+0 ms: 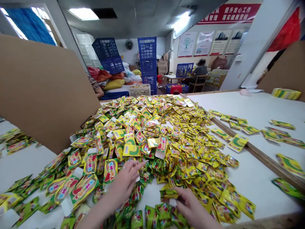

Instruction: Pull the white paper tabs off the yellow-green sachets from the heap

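At the near side of the white desk [259, 187], by a mixed heap of boxes and packets [186, 140]: judged to be at a picking-up step. Apparently pinching the right end of a yellow-green packet [167, 193] between narrowed fingers and thumb of the right hand [189, 205]. Projecting leftward past the fingertips, just beyond green packets [163, 211] near the desk's close edge. Noted just beneath, beside the thumb: a white piece [173, 202], too blurred to identify. At the left hand [127, 179]: extended forefinger, pointing rightward; unable to tell whether holding anything underneath. Just beside, to the left: a printed box [111, 170], contact uncertain. Judged to call next for a firm, gentle pinch and for lifting clear without dragging neighbouring packets along.
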Demonstrator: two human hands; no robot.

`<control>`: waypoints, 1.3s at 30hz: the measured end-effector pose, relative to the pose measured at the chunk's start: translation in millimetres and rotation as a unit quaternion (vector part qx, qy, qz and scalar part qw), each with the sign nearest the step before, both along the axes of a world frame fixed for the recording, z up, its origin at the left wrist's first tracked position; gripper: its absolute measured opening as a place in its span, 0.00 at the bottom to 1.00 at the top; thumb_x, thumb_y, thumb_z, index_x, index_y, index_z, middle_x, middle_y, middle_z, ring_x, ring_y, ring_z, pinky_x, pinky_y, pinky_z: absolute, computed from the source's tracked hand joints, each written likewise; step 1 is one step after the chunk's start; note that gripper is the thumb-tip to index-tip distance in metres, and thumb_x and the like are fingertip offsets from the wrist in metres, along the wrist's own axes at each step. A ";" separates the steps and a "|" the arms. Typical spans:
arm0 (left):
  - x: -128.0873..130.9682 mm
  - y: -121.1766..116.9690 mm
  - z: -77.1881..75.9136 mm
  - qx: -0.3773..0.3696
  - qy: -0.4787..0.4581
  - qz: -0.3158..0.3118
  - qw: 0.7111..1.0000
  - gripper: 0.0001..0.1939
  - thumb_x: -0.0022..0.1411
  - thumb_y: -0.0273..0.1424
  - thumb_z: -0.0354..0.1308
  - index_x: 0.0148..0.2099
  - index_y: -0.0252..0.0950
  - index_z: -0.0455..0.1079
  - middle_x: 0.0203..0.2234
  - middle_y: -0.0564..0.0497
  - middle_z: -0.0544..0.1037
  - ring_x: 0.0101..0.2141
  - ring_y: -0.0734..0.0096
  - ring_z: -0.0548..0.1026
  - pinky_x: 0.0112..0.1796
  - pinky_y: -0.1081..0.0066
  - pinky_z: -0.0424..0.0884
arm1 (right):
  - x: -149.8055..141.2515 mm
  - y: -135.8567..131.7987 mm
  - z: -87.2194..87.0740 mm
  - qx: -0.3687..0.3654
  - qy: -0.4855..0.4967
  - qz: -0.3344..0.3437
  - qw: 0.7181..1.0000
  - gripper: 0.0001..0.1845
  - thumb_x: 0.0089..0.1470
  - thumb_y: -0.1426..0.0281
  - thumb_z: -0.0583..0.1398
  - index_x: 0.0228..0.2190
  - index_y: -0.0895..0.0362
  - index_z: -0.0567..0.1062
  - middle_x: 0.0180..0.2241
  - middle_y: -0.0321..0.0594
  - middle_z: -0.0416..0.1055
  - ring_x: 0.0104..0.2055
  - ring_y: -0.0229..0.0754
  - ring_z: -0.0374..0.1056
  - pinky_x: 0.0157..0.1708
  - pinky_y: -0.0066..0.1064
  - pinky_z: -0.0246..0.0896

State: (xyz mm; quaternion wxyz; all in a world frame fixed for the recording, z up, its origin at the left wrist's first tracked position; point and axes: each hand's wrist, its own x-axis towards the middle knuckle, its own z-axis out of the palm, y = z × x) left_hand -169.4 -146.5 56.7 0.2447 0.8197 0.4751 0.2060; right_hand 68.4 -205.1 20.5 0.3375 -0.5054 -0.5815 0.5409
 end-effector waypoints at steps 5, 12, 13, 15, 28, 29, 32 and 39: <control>-24.2 58.2 12.2 0.088 0.246 -0.170 0.950 0.32 0.45 0.10 0.46 0.49 0.41 0.67 0.60 0.46 0.59 0.61 0.59 0.48 0.58 0.48 0.42 | 17.6 -5.8 -17.0 0.046 -0.070 -0.014 0.996 0.14 0.48 0.66 0.57 0.39 0.53 0.75 0.29 0.38 0.74 0.31 0.46 0.68 0.35 0.34 0.63; -15.4 47.4 19.0 0.023 0.062 -0.116 0.991 0.18 0.48 0.24 0.58 0.44 0.39 0.67 0.50 0.44 0.71 0.54 0.54 0.63 0.54 0.52 0.55 | 28.6 -3.6 -27.2 -0.002 0.096 -0.115 0.989 0.12 0.44 0.63 0.63 0.32 0.55 0.72 0.25 0.35 0.70 0.26 0.41 0.67 0.24 0.29 0.65; -10.8 37.8 19.5 -0.029 -0.019 -0.079 0.996 0.15 0.51 0.27 0.56 0.44 0.39 0.66 0.46 0.45 0.74 0.50 0.55 0.68 0.51 0.55 0.61 | 29.4 -1.2 -24.1 -0.027 0.122 -0.122 0.985 0.14 0.43 0.62 0.64 0.33 0.55 0.71 0.23 0.33 0.69 0.21 0.38 0.66 0.19 0.27 0.63; 2.8 15.0 15.7 -0.169 -0.198 -0.029 0.965 0.14 0.56 0.32 0.53 0.46 0.39 0.64 0.40 0.46 0.76 0.42 0.59 0.74 0.43 0.60 0.68 | 28.7 4.9 -14.4 -0.059 0.178 -0.133 0.973 0.19 0.41 0.61 0.65 0.36 0.54 0.69 0.20 0.30 0.68 0.15 0.33 0.61 0.13 0.24 0.58; 69.0 -55.4 -41.1 -0.355 -0.375 0.019 0.856 0.23 0.43 0.30 0.65 0.44 0.33 0.67 0.34 0.49 0.77 0.37 0.63 0.73 0.39 0.68 0.68 | -2.9 25.2 71.4 0.122 -0.011 0.105 0.987 0.12 0.46 0.80 0.57 0.31 0.54 0.75 0.33 0.35 0.62 0.33 0.34 0.64 0.30 0.24 0.62; 68.9 -55.6 -40.6 -0.347 -0.357 0.008 0.867 0.22 0.44 0.29 0.63 0.45 0.33 0.67 0.34 0.50 0.77 0.36 0.64 0.73 0.38 0.69 0.68 | -3.1 23.4 75.3 0.145 -0.075 0.124 0.979 0.16 0.44 0.83 0.56 0.31 0.54 0.75 0.34 0.35 0.62 0.36 0.36 0.63 0.35 0.25 0.61; 70.4 -55.8 -40.6 -0.314 -0.316 -0.014 0.895 0.21 0.46 0.23 0.59 0.46 0.34 0.66 0.33 0.52 0.77 0.34 0.66 0.73 0.35 0.71 0.68 | -5.2 15.8 85.1 0.163 -0.236 0.178 0.941 0.20 0.42 0.85 0.52 0.32 0.55 0.75 0.36 0.38 0.62 0.37 0.37 0.63 0.38 0.28 0.59; 72.5 -58.7 -44.6 -0.273 -0.333 -0.044 0.902 0.25 0.46 0.18 0.53 0.49 0.36 0.62 0.39 0.50 0.74 0.41 0.65 0.72 0.44 0.68 0.66 | 8.0 5.2 82.4 0.133 -0.206 0.183 0.952 0.23 0.41 0.84 0.54 0.40 0.54 0.69 0.37 0.36 0.67 0.39 0.38 0.64 0.39 0.25 0.58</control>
